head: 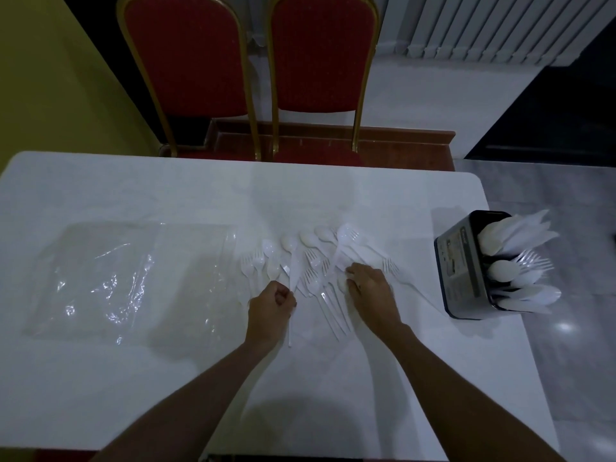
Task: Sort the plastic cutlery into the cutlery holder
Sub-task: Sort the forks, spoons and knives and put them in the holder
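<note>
Head view: at frame centre, the left hand (271, 305) is pinching one white utensil (290, 331). The right hand (370, 291), fingers together, is pressing the cutlery pile (313, 258). One cutlery holder (456, 261) is standing at right.

1. We find the cutlery (310, 261) spread on the table (133, 188), just right of its middle.
2. We see the bag (126, 278) lying flat left of it, toward the left edge.
3. The holder (456, 261) stands at the right edge, with more cutlery in it.
4. Two chairs (186, 55) stand side by side behind the far edge.
5. The left hand (271, 303) and right hand (368, 288) sit at the spread's near side.
</note>
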Motion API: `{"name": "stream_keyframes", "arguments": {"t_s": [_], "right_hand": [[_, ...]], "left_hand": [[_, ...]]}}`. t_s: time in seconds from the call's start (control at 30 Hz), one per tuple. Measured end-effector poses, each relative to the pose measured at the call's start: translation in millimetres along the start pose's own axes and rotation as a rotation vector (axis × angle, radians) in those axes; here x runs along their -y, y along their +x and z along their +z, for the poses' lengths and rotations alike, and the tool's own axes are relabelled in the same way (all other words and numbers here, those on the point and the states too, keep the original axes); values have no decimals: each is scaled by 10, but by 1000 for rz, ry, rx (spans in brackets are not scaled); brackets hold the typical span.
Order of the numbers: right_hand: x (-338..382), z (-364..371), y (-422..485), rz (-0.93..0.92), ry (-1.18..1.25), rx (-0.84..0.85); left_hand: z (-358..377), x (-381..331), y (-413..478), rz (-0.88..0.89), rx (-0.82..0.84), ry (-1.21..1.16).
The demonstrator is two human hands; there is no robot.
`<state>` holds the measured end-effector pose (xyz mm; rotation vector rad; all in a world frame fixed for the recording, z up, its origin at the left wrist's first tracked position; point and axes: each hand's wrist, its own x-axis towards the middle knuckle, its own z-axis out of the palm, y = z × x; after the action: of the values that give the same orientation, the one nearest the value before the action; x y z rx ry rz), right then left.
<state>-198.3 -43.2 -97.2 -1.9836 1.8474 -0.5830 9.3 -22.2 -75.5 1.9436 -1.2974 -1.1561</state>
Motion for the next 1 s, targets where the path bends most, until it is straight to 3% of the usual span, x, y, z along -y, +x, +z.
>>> {"name": "stream_keyframes", "arguments": {"t_s": [0.27,0.47,0.8,1.0], "right_hand": [[-74,-329,39,175,46,-51],[-26,-939,39,239,111,-76],[-73,-2220,-59,163,142,-368],[-517,-2676,-192,186,176,-548]], "left_hand": [[-79,-207,61,113,-6,41],[-30,-869,118,159,30,-137],[586,-2217,-121,451,122,-321],[1120,-2617,-350,492,178,-374]]}}
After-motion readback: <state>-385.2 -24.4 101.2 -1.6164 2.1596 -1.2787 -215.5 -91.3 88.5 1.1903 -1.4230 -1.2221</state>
